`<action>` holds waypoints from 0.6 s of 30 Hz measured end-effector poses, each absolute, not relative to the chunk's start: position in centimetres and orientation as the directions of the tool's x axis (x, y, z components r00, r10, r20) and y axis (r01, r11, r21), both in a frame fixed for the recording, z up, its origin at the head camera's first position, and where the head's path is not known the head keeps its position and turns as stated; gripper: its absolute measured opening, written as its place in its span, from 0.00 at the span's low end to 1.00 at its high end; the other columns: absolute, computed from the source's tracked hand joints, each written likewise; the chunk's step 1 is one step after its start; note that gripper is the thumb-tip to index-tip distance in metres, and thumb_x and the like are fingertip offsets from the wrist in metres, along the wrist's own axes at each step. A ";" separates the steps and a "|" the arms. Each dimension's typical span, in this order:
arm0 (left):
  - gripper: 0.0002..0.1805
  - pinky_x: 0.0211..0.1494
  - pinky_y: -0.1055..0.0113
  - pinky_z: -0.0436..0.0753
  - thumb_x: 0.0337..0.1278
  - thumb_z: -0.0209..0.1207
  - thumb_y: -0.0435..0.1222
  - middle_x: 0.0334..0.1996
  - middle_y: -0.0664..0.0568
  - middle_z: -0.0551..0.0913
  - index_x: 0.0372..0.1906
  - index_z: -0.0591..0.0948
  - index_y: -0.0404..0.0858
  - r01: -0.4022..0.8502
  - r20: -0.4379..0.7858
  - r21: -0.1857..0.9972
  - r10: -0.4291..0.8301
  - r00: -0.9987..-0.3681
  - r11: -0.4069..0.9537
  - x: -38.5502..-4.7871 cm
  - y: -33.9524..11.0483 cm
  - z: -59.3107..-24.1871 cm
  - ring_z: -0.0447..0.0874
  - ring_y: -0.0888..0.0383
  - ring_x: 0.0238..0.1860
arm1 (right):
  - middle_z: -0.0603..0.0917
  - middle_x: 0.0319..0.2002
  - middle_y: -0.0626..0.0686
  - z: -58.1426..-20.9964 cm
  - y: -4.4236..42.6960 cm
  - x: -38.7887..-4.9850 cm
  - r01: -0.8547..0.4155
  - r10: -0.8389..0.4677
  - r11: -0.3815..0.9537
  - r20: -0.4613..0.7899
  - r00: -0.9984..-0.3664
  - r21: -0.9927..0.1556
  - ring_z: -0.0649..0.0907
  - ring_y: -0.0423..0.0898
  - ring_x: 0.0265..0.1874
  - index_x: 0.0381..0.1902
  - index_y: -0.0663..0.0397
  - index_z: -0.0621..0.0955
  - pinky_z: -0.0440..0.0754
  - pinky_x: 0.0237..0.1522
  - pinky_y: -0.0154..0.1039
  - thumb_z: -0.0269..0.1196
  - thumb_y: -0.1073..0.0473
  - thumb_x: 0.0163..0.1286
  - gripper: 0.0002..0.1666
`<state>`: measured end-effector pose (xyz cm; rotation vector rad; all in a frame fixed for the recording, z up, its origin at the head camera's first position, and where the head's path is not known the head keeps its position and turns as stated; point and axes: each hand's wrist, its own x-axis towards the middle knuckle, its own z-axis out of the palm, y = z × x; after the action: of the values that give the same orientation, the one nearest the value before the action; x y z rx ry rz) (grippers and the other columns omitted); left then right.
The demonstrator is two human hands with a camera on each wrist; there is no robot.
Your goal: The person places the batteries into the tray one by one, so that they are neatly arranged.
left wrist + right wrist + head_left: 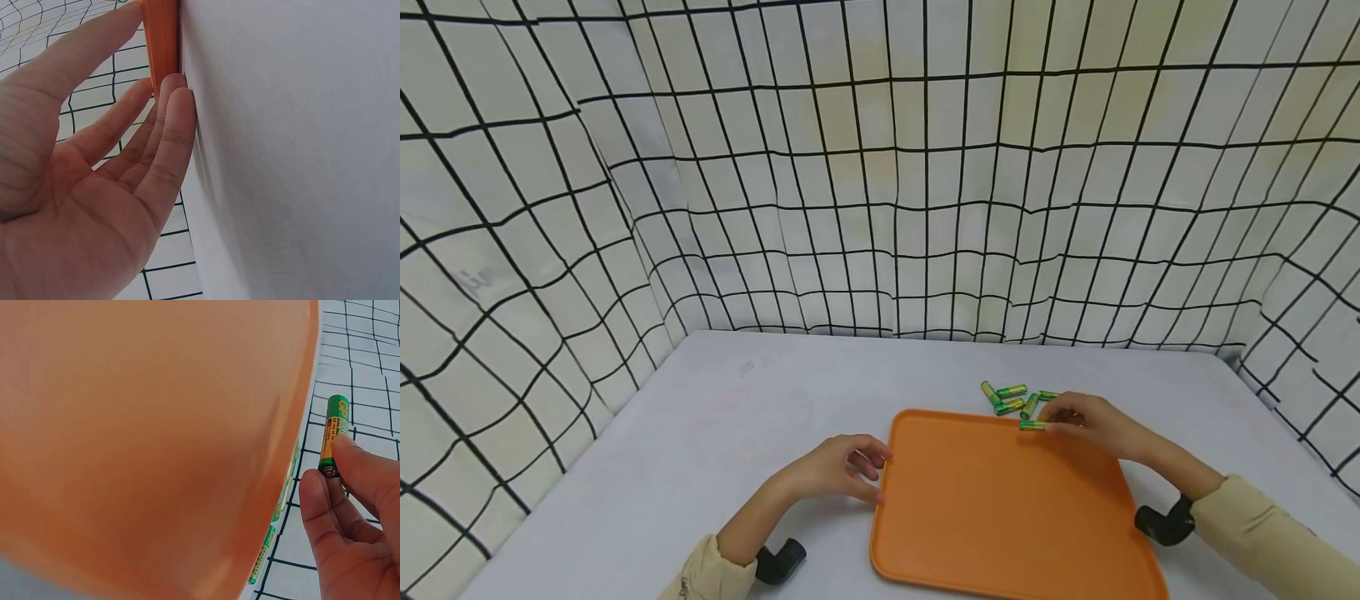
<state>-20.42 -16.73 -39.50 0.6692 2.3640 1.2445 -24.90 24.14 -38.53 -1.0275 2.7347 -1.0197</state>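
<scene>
A green and yellow battery is pinched between the thumb and fingers of my right hand, above the far rim of an orange tray. The right wrist view shows this battery clear of the tray, its metal end near the fingertips. Several similar batteries lie loose on the table just beyond the tray's far edge; in the right wrist view the tray rim partly hides them. At the tray's left edge, my left hand touches the rim with thumb and fingertips, its fingers loosely extended.
A white table bears the tray and batteries. White walls covered by a black grid net rise at the back and both sides. Black wrist devices sit below both sleeves.
</scene>
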 end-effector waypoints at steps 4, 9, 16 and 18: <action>0.26 0.46 0.71 0.81 0.46 0.73 0.32 0.44 0.49 0.80 0.53 0.79 0.34 0.233 -0.109 0.842 0.576 -0.810 0.486 -20.5 -16.8 -39.6 0.80 0.54 0.44 | 0.82 0.39 0.51 -38.5 23.7 -24.8 -0.577 -0.616 0.541 0.179 -0.767 -0.611 0.77 0.33 0.36 0.44 0.65 0.81 0.79 0.37 0.32 0.63 0.65 0.68 0.10; 0.25 0.46 0.70 0.81 0.47 0.73 0.32 0.43 0.49 0.80 0.53 0.79 0.34 0.233 -0.107 0.845 0.580 -0.808 0.481 -20.4 -16.8 -39.6 0.80 0.53 0.44 | 0.82 0.39 0.51 -38.8 23.3 -24.9 -0.555 -0.619 0.537 0.151 -0.771 -0.635 0.76 0.33 0.35 0.44 0.66 0.81 0.79 0.37 0.31 0.63 0.64 0.67 0.11; 0.26 0.46 0.70 0.81 0.47 0.73 0.32 0.43 0.49 0.80 0.53 0.79 0.34 0.239 -0.105 0.841 0.579 -0.808 0.486 -20.2 -16.7 -39.5 0.80 0.53 0.44 | 0.82 0.39 0.52 -39.3 22.7 -24.8 -0.548 -0.624 0.530 0.140 -0.769 -0.647 0.77 0.32 0.35 0.43 0.66 0.81 0.79 0.37 0.31 0.64 0.63 0.67 0.11; 0.26 0.46 0.70 0.81 0.47 0.73 0.32 0.44 0.49 0.80 0.53 0.79 0.34 0.242 -0.103 0.840 0.580 -0.808 0.486 -20.2 -16.7 -39.5 0.80 0.53 0.44 | 0.82 0.39 0.51 -39.4 22.5 -24.8 -0.554 -0.630 0.519 0.147 -0.763 -0.651 0.78 0.32 0.34 0.43 0.65 0.82 0.80 0.37 0.31 0.64 0.63 0.67 0.10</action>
<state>-20.25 -16.70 -39.47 0.6867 2.3625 1.2482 -24.78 22.54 -39.37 -1.0344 2.6432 -1.0730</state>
